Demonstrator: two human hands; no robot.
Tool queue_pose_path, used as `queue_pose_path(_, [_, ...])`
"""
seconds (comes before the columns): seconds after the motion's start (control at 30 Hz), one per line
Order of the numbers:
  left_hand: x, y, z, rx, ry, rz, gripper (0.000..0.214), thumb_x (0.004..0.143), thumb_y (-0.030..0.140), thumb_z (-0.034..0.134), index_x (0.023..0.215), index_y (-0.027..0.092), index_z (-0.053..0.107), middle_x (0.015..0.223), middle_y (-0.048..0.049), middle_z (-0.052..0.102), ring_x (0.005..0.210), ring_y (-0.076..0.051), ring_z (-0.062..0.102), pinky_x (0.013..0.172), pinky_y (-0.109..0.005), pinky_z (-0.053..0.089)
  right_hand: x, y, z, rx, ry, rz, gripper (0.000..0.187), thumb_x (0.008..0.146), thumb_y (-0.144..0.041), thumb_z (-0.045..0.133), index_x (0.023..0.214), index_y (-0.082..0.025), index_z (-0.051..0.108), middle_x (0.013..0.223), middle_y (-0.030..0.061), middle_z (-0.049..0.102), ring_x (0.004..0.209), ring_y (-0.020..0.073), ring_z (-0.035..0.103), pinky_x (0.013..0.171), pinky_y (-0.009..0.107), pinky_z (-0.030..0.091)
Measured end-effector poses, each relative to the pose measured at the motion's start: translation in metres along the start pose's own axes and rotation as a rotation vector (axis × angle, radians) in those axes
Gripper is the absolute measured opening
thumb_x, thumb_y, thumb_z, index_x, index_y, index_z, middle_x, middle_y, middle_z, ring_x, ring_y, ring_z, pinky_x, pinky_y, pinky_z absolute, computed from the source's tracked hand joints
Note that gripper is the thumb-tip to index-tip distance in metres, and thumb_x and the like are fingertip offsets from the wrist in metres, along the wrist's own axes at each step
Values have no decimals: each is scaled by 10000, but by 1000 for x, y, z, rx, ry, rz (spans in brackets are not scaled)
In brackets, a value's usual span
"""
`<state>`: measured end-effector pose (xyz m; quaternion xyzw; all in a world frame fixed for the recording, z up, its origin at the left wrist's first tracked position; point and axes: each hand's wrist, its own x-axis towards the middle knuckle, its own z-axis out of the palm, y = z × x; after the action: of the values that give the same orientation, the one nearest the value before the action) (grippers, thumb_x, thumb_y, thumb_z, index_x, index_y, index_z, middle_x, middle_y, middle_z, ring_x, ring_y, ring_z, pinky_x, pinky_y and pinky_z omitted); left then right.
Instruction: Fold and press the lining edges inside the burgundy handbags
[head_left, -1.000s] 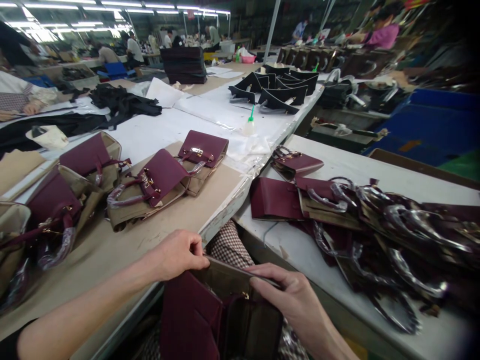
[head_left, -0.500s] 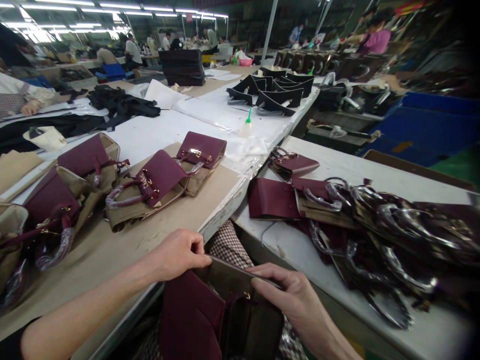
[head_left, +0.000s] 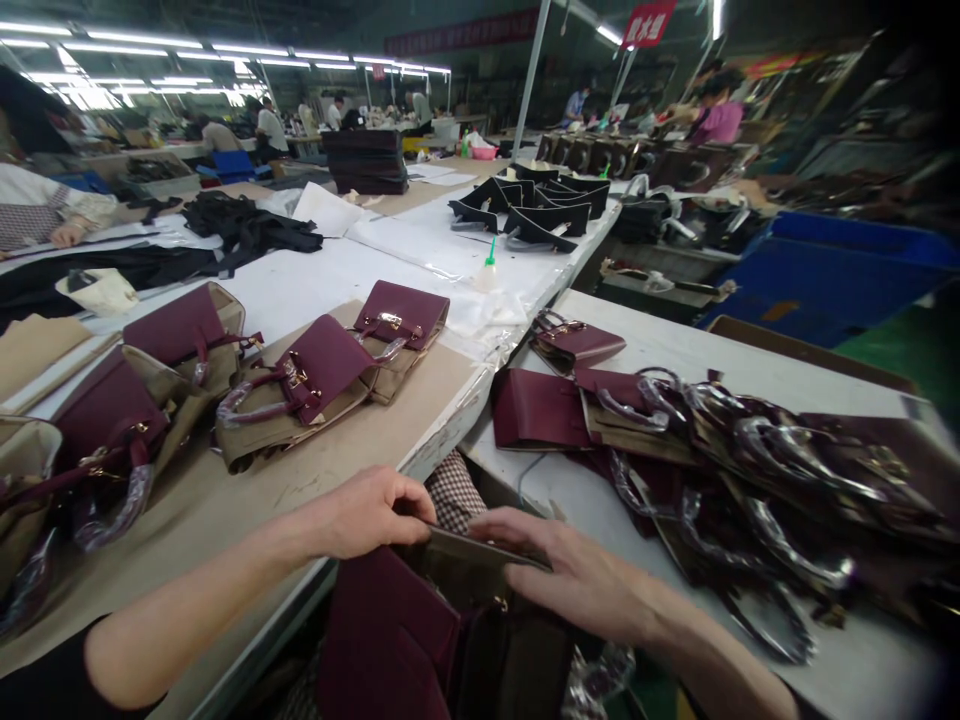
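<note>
Note burgundy handbag (head_left: 390, 630) at lower centre of frame, below both hands, with upper edge (head_left: 463, 546) slanting from left hand (head_left: 375, 514) down to right hand (head_left: 574, 570). On left: thumb and fingers pinched together at upper-left end of edge. On right: nearer lower-right end, thumb on near face, fingers along far side; cannot tell whether clamped.

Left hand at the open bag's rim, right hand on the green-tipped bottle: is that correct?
Not the green-tipped bottle: the head view shows the right hand at the rim of the bag too. The left hand is there, as you said.
</note>
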<state>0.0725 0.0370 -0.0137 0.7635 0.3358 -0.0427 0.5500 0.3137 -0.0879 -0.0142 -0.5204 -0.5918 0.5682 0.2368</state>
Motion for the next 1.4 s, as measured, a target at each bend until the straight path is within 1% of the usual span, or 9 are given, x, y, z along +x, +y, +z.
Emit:
queue_pose_path(0.07, [2,4,3,-52,8,40,168,774,295,665,840,160,739,681,28,593,640,-124,475,596,-232,341,20,-11,-6,-22,-148,-52,493,837,-236,628,1328,-267,587,1059,-5,710,886,191,631,768,257,485])
queue_pose_path(0.17, [6,10,6,-88,23,75,165,771,298,679,807,142,717,701,25,583,668,-121,467,627,-233,349,54,-19,-6,-109,-273,-132,174,829,-275,651,977,-195,697,718,-49,593,644,125,499,578,205,400])
queue_pose_path(0.27, [8,9,-1,-90,42,75,229,710,297,738,870,147,673,761,20,597,713,-137,497,630,-228,365,73,-18,-7,-207,-270,-171,34,783,-207,657,775,-183,678,625,-60,505,609,115,453,555,196,371])
queue_pose_path(0.4, [6,-6,-19,-96,41,-33,475,569,252,833,992,175,631,867,18,639,797,-173,554,650,-232,396,68,-12,-13,-110,-237,-39,152,809,-222,611,887,-198,740,669,-40,620,615,137,539,547,202,413])
queue_pose_path(0.67, [5,-25,-19,-239,-59,-134,230,724,291,701,888,131,712,728,21,632,652,-130,527,623,-230,385,63,8,-13,206,-229,57,322,817,-243,622,1111,-192,743,905,-6,738,804,187,662,717,263,532])
queue_pose_path(0.9, [7,-22,-15,-193,-14,-157,206,757,273,665,908,143,718,707,35,615,652,-130,517,598,-223,367,71,10,-18,9,-227,-176,483,828,-107,594,1297,-221,617,1188,26,699,1088,208,639,977,328,484])
queue_pose_path(1.03, [7,-16,-14,-89,51,-175,184,756,272,650,893,155,690,697,45,602,668,-143,528,585,-227,364,77,6,-13,-160,-54,-289,394,820,-258,763,1187,-221,626,1080,35,690,992,209,643,900,318,513])
queue_pose_path(1.2, [6,-10,-14,63,94,-126,176,769,293,653,895,177,692,776,45,624,761,-160,545,653,-239,379,90,11,-9,-331,-22,-565,163,899,-200,694,1055,-201,647,1099,56,630,1000,184,614,914,310,493])
queue_pose_path(1.4, [4,-11,-12,71,98,-130,187,779,305,650,909,179,695,779,45,625,765,-159,547,654,-237,376,94,11,-8,-408,-33,-560,118,901,-199,698,1004,-187,642,1047,49,633,935,174,621,863,294,497])
